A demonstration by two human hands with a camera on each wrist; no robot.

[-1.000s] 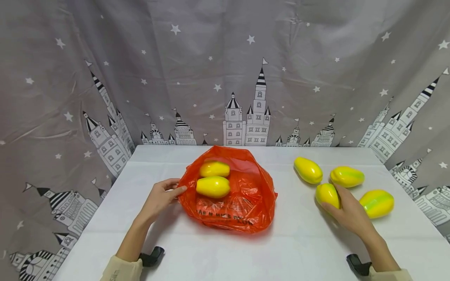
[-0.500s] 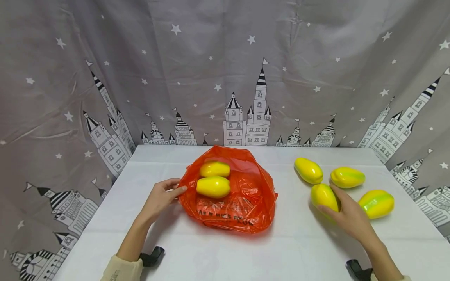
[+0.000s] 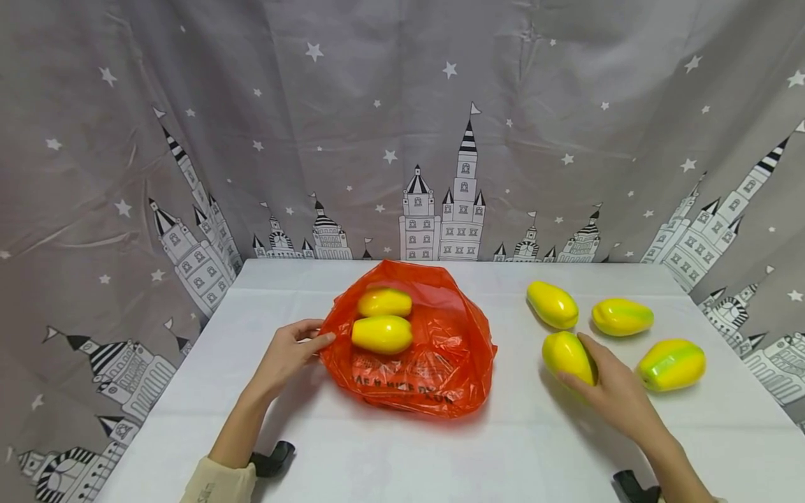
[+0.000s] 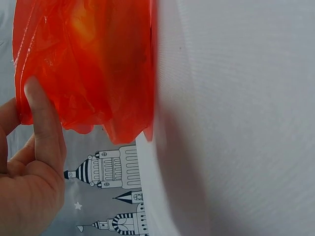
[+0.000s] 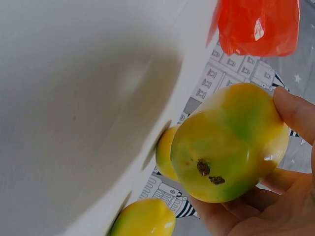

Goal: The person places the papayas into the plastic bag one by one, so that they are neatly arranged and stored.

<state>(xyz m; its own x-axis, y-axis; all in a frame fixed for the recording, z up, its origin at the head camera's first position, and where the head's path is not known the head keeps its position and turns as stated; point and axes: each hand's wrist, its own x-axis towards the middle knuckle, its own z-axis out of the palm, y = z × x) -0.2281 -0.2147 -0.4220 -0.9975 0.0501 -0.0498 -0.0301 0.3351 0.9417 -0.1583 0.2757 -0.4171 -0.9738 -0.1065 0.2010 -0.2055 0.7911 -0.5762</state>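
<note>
A red plastic bag [image 3: 440, 381] lies with its mouth spread wide, and two yellow papayas [image 3: 381, 334] show inside it. My left hand [image 3: 291, 355] pinches the bag's left rim between thumb and fingers; in the left wrist view the red film [image 4: 83, 64] runs in between them. Over at the right, my right hand [image 3: 619, 391] grips a yellow-green papaya [image 3: 568, 356] from its right side. The right wrist view shows this papaya [image 5: 231, 142] raised off the table, its dark-spotted end toward the camera and its shadow lying apart from it.
Three more papayas lie on the white table [image 3: 503, 454] beyond and beside my right hand: one at the back [image 3: 552, 305], a second papaya [image 3: 622, 317] to its right, a third papaya [image 3: 671, 365] nearer. A grey castle-print curtain [image 3: 352, 126] stands behind the table.
My right hand has lifted its papaya and carried it left, away from the other papayas. The left hand and the bag have stayed in place.
</note>
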